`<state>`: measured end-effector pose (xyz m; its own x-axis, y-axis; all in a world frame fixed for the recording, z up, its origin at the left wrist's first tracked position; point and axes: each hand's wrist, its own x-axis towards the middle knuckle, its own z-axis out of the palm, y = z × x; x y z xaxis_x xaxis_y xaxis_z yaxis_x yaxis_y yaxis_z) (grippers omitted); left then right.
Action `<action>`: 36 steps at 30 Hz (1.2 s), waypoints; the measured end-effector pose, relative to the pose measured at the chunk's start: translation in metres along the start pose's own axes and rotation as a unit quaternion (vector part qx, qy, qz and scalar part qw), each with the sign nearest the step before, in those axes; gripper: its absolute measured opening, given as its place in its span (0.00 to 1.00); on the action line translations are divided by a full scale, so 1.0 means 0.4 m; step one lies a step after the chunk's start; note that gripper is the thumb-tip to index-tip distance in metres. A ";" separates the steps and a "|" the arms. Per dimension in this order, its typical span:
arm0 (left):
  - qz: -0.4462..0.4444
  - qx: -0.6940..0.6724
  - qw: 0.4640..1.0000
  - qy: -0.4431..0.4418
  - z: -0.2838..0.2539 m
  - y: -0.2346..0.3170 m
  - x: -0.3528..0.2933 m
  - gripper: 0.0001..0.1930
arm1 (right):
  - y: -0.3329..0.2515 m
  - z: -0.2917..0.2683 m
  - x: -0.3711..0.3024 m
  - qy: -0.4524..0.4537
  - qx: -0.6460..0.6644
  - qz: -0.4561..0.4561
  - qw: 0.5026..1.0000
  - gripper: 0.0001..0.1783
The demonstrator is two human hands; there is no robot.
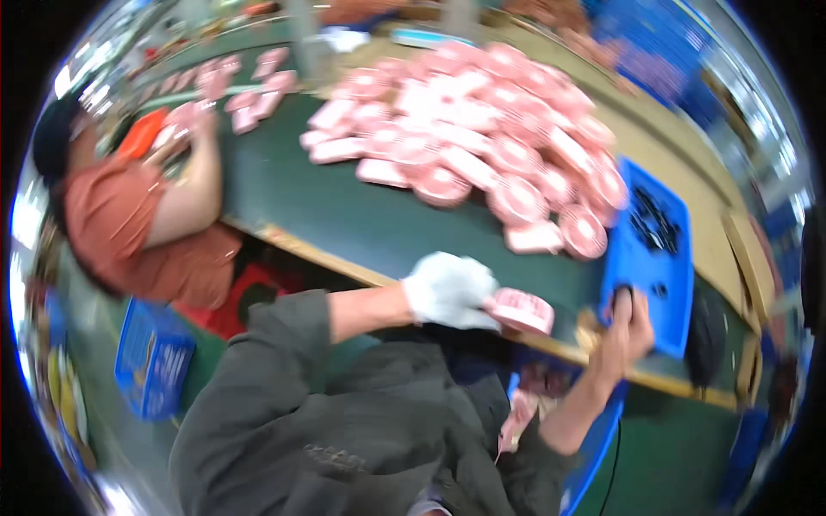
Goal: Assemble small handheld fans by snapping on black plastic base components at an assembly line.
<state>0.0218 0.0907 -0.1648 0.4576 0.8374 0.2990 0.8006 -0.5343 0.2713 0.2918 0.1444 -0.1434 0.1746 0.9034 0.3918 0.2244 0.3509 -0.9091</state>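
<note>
My left hand, in a white glove, is closed on the edge of a pink round-ended plastic part at the front edge of the table. My bare right hand is over the near end of a blue tray, its fingers pinched around a small black piece that is blurred. More black pieces lie in the tray's far half, with a single one nearer. Beyond my hands a large heap of similar pink parts covers the table, some round side up, some on edge.
The green tabletop has a wooden front edge. At the left a co-worker in an orange-red top handles pink parts. A blue crate stands on the floor at left. Below my right forearm, a blue bin stands beside pink pieces.
</note>
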 end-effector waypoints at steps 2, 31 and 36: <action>-0.024 -0.012 0.999 0.038 0.022 0.004 0.002 0.24 | -0.029 0.039 -0.077 -0.004 0.002 -0.006 1.000 0.08; -0.243 -0.613 0.732 0.171 -0.023 0.117 -0.117 0.29 | -0.118 0.249 -0.241 -0.115 -0.170 -0.581 0.788 0.13; -0.349 -0.573 0.733 0.109 -0.074 0.106 -0.093 0.22 | -0.081 0.242 -0.234 -0.090 -0.104 -0.509 0.850 0.13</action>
<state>0.0271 0.0335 -0.1374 -0.0815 0.9814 -0.1741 -0.0978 0.1659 0.9813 0.1753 0.0724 -0.1641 -0.3564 0.1872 0.9154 0.3392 0.9388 -0.0599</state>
